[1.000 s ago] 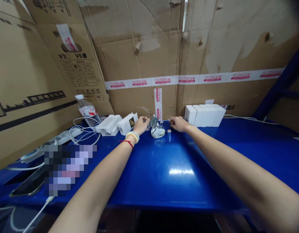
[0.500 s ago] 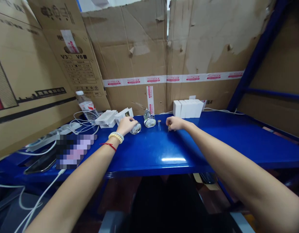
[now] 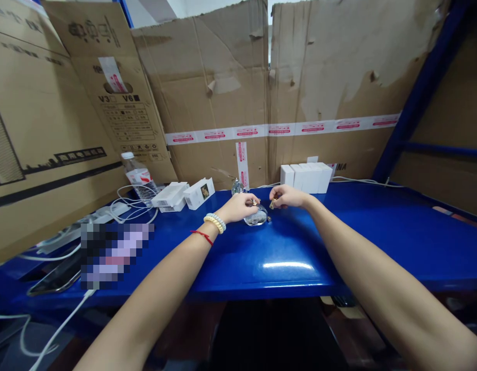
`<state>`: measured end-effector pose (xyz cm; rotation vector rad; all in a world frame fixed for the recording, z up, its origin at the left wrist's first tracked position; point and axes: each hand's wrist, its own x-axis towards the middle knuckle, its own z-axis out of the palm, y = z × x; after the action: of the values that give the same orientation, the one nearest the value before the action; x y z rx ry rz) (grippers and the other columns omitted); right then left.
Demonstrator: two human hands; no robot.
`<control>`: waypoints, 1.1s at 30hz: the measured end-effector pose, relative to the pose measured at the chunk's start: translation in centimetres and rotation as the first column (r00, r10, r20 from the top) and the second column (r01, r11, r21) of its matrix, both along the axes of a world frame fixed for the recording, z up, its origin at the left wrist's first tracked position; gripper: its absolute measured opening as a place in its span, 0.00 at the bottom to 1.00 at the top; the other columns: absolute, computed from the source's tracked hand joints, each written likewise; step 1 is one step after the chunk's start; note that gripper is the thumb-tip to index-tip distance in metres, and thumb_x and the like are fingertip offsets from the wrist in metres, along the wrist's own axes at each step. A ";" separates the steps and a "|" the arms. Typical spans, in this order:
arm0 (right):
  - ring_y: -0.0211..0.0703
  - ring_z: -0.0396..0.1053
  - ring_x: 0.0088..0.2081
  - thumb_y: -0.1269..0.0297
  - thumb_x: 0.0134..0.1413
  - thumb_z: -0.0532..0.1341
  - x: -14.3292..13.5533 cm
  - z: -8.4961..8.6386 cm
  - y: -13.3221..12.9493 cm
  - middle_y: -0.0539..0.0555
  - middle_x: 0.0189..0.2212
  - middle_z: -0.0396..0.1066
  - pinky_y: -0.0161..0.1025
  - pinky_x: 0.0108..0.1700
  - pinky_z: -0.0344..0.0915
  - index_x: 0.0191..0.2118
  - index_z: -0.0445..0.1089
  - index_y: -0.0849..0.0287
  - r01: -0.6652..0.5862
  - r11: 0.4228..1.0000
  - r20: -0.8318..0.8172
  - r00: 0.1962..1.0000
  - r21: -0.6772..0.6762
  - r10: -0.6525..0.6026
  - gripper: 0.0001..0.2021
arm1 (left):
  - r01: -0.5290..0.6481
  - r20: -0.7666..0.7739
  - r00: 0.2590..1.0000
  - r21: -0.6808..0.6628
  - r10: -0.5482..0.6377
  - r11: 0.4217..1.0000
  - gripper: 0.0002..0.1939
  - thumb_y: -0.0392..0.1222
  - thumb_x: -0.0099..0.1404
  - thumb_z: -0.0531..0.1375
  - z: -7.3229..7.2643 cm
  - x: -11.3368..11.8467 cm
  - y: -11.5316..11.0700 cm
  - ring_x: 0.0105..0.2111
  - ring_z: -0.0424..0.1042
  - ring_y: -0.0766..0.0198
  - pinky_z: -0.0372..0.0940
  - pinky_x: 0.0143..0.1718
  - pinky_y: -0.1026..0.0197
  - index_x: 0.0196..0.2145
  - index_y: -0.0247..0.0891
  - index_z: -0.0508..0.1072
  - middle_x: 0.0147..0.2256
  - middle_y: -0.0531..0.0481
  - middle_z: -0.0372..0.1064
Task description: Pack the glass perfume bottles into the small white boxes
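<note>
My left hand (image 3: 242, 206) is closed, its fingers pinching the top of a round clear glass perfume bottle (image 3: 255, 218) that is tilted over the blue table. A gold-coloured part shows at the neck by the fingertips. Just to the right, my right hand (image 3: 286, 196) is closed on a small gold-coloured piece (image 3: 272, 204), held between thumb and fingers and apart from the bottle. A second clear glass bottle (image 3: 237, 186) stands behind my left hand, which hides its lower part. Near the held bottle's right edge is a small shiny piece (image 3: 269, 219), too small to make out.
White boxes (image 3: 308, 178) stand in a row at the back right. More small white boxes (image 3: 199, 193) lie at the back left, beside a plastic water bottle (image 3: 140, 178) and white cables. Phones lie on the left of the blue table (image 3: 230, 268). Cardboard walls the back.
My left hand has moved right with the perfume bottle, to in front of the second bottle and close to my right hand. The right hand still holds the small gold-coloured piece.
</note>
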<state>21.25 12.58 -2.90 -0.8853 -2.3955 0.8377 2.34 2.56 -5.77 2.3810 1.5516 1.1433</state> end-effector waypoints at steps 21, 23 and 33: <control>0.45 0.70 0.35 0.61 0.41 0.65 -1.2 -1.7 -4.4 0.57 0.34 0.74 0.36 0.32 0.60 0.37 0.74 0.59 0.027 0.847 0.427 0.855 0.531 -0.295 0.14 | -0.283 -0.067 0.950 0.231 0.306 0.931 0.14 0.39 0.60 0.51 -0.9 -1.4 -1.3 0.38 0.71 0.59 0.61 0.38 0.59 0.39 0.38 0.74 0.38 0.49 0.74; 0.45 0.70 0.35 0.61 0.43 0.64 -1.4 -1.9 -4.3 0.57 0.35 0.75 0.36 0.32 0.60 0.35 0.73 0.60 0.024 0.858 0.445 0.847 0.513 -0.290 0.12 | -0.325 -0.090 0.934 0.186 0.345 0.927 0.16 0.40 0.62 0.48 -0.8 -0.7 -1.6 0.42 0.71 0.56 0.61 0.39 0.57 0.39 0.39 0.74 0.41 0.48 0.74; 0.37 0.71 0.24 0.71 0.53 0.57 0.2 -0.7 -4.2 0.54 0.25 0.73 0.31 0.29 0.64 0.38 0.67 0.63 0.103 0.939 0.061 0.990 0.329 -0.130 0.07 | -0.190 -0.222 0.949 0.157 0.222 0.969 0.16 0.49 0.62 0.54 -1.3 -0.6 -1.6 0.39 0.71 0.57 0.61 0.39 0.59 0.42 0.39 0.74 0.40 0.47 0.74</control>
<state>21.44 8.33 -3.56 -0.9286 -2.4269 0.3510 1.74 0.98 -7.06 2.5749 1.8960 1.0590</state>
